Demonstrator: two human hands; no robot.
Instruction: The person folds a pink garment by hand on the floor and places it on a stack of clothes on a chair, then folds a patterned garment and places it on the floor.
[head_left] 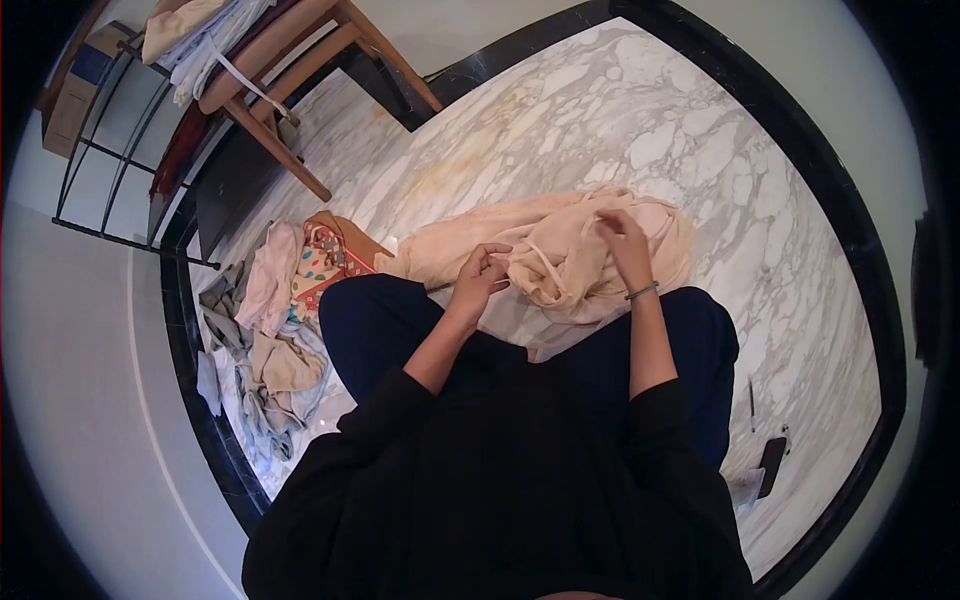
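Note:
A peach-coloured cloth (570, 250) lies bunched on the marble floor in front of my crossed legs, with one part stretched out to the left. My left hand (483, 272) is at the left edge of the bunched part, its fingers curled on a bit of the cloth. Over the right part of the cloth is my right hand (625, 238), with a dark band at the wrist. Its fingers are bent down toward the fabric, and whether they pinch it is too small to tell.
Clothes (270, 300) lie heaped on the floor at the left. A wooden chair (270, 60) with folded clothes (205, 50) stands at the upper left, beside a black metal rack (120, 155). A phone (771, 467) lies at the lower right.

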